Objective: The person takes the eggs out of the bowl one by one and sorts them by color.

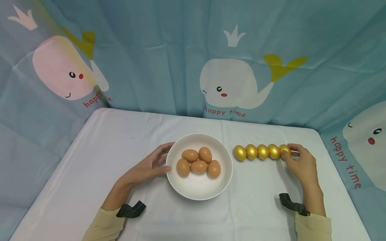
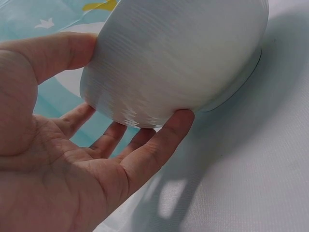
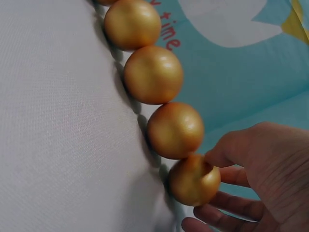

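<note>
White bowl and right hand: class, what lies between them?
The head view shows a row of five gold eggs between the white bowl and the right hand, which touches the end egg.

gold eggs [image 1: 263,152] are smooth with a shiny metallic finish, brown eggs [image 1: 198,167] smooth with a soft sheen. bowl [image 1: 199,189] looks smooth, ceramic or plastic, can't tell. tablecloth [image 1: 256,207]: matt, textured fabric.

Golden eggs [image 1: 263,152] line up beside a white bowl [image 1: 199,189] of brown eggs [image 1: 198,167].
</note>
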{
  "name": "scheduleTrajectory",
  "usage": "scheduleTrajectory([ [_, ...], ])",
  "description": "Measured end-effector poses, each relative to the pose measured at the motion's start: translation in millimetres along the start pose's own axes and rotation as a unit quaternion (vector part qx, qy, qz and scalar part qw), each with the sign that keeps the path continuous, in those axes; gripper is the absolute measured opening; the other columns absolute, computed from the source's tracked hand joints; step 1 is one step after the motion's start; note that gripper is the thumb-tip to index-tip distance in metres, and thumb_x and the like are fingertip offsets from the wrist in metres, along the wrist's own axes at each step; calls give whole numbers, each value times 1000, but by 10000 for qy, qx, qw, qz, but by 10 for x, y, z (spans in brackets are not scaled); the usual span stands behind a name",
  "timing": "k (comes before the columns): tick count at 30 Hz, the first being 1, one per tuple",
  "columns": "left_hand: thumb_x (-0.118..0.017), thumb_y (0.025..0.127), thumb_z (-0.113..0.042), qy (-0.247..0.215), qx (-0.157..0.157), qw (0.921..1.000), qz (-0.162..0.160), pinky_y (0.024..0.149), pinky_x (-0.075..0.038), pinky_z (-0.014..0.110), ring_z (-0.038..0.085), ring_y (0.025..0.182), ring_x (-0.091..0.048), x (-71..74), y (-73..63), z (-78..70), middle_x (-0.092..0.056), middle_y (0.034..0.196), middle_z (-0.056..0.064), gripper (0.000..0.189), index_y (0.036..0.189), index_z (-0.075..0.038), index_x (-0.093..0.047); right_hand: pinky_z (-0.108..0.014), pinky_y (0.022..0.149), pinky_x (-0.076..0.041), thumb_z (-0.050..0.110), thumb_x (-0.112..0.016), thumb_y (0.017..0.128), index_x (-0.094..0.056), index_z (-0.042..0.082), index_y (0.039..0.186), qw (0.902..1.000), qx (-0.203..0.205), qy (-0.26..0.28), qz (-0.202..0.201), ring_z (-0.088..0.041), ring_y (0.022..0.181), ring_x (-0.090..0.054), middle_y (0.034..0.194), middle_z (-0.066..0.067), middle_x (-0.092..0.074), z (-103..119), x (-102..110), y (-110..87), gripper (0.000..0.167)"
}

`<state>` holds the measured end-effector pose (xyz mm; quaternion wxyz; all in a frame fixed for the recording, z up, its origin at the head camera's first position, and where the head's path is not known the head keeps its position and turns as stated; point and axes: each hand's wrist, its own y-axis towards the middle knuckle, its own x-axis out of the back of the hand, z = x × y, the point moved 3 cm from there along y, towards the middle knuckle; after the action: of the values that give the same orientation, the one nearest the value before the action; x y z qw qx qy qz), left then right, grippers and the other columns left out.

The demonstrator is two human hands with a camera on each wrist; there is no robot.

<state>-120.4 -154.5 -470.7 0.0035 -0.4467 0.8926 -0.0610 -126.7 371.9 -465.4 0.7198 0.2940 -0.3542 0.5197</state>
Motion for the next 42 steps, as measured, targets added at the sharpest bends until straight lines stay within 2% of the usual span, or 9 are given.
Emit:
scheduleTrajectory([
  [4, -67, 102, -11, -11, -10, 10000, -14, 108, -48, 19, 46, 160, -29, 3, -22, -11, -25, 173, 10, 78, 166, -24, -25, -65, 95, -53, 30, -58, 106, -58, -6, 142, 10000, -20, 0, -18, -53, 123, -62, 139, -35, -61, 28, -13, -2, 51],
  [18, -69, 102, -15, 62, 119, 9999, -17, 113, -47, 31, 44, 161, -29, -17, 7, 50, -26, 173, 7, 77, 165, -28, -27, -67, 101, -51, 28, -57, 106, -57, -4, 145, 9992, -118, -291, -232, -54, 127, -58, 143, -37, -56, 119, 83, -79, 50],
  [23, -69, 102, -15, 72, 158, 9998, -66, 112, -47, 27, 43, 160, -31, 1, -11, 35, -27, 173, 5, 77, 165, -30, -27, -67, 102, -50, 28, -59, 105, -58, -2, 145, 9990, -97, -281, -326, -53, 129, -58, 146, -36, -54, 214, 76, -124, 50],
  [28, -69, 102, -14, 91, 97, 9999, -73, 110, -47, 22, 43, 159, -32, 22, -3, 43, -26, 173, 4, 77, 165, -30, -26, -66, 101, -51, 25, -62, 104, -62, -2, 141, 9983, 306, -105, -478, -52, 127, -60, 144, -34, -56, 362, 101, -164, 46],
  [34, -69, 102, -15, 111, 70, 9999, -102, 109, -48, 21, 45, 159, -32, 32, -10, 37, -26, 174, 6, 77, 165, -29, -27, -64, 98, -53, 24, -67, 104, -64, 1, 139, 9955, 842, 241, -357, -48, 127, -61, 141, -29, -59, 598, 58, -250, 42],
  [35, -69, 102, -15, 107, 70, 9999, -92, 108, -48, 21, 45, 159, -32, 29, -8, 34, -26, 174, 7, 77, 165, -29, -27, -60, 98, -55, 24, -67, 104, -65, 3, 139, 9945, 960, 253, -336, -48, 126, -61, 140, -27, -59, 651, 56, -270, 41],
  [37, -69, 102, -15, 97, 72, 9999, -76, 108, -48, 22, 45, 159, -32, 23, -1, 31, -26, 174, 6, 77, 165, -29, -26, -38, 100, -58, 22, -69, 103, -65, 5, 138, 9913, 1240, 332, -277, -46, 124, -62, 140, -25, -60, 762, 57, -314, 39],
  [40, -69, 102, -14, 62, 90, 9999, -78, 109, -49, 23, 44, 158, -34, 13, 7, 26, -26, 174, 6, 78, 165, -29, -27, -8, 98, -44, 16, -72, 100, -67, 6, 135, 9823, 1795, 512, -189, -43, 122, -63, 137, -21, -62, 939, 58, -377, 37],
  [42, -69, 102, -14, 58, 102, 9999, -82, 109, -49, 26, 43, 158, -35, 6, 9, 25, -27, 173, 6, 78, 165, -30, -27, 2, 95, -32, 13, -73, 99, -67, 7, 134, 9757, 2097, 627, -104, -39, 119, -64, 137, -18, -63, 1050, 54, -415, 37],
])
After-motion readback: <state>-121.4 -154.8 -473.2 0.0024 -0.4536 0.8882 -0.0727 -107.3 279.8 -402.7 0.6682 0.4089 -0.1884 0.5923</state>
